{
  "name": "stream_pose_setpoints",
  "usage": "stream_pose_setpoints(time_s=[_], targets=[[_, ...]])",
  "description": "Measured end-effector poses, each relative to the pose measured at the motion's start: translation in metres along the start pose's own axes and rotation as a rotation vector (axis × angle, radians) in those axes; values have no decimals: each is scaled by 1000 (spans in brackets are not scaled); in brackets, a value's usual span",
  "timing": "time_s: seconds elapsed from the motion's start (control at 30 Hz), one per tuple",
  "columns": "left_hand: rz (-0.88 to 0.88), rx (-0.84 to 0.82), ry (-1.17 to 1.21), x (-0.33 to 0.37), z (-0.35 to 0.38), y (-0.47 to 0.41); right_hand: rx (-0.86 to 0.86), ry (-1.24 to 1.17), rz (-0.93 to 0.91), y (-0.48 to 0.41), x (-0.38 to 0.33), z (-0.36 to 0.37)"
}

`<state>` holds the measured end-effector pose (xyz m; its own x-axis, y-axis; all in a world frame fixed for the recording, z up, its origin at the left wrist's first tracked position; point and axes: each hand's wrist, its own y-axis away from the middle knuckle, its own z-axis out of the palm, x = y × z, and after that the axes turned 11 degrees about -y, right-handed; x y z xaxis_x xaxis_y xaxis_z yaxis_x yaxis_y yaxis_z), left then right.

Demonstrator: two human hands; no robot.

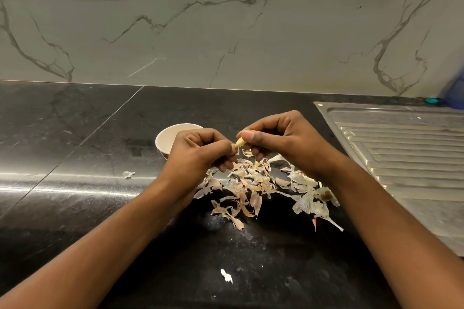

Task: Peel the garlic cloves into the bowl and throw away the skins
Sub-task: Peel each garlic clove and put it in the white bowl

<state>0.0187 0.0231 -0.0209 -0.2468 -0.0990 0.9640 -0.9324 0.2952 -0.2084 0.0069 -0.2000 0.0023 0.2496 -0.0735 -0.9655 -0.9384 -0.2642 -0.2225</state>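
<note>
A pale garlic clove (pixel 239 143) is held between both hands above the counter. My left hand (pixel 200 150) pinches its lower end with curled fingers. My right hand (pixel 278 138) grips its upper end, thumb pressed on top. Below the hands lies a heap of papery garlic skins (pixel 253 183) on the black counter, with a dried root end (pixel 324 195) at its right. A small white bowl (pixel 167 139) stands just behind my left hand, half hidden by it; its contents are out of sight.
A steel sink drainboard (pixel 401 158) fills the right side. Stray skin bits lie at the left (pixel 128 174) and near the front (pixel 226 276). A marble wall (pixel 226 32) rises behind the black counter (pixel 75 158); a blue object (pixel 454 93) sits far right.
</note>
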Motion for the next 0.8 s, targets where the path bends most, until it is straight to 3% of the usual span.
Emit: stream_pose_setpoints(time_s=[0.5, 0.8], targets=[[-56, 15, 122, 0, -1, 1, 11, -167, 64, 1, -4, -6], [-54, -44, 39, 1, 0, 3, 17, -40, 63, 0, -3, -2]])
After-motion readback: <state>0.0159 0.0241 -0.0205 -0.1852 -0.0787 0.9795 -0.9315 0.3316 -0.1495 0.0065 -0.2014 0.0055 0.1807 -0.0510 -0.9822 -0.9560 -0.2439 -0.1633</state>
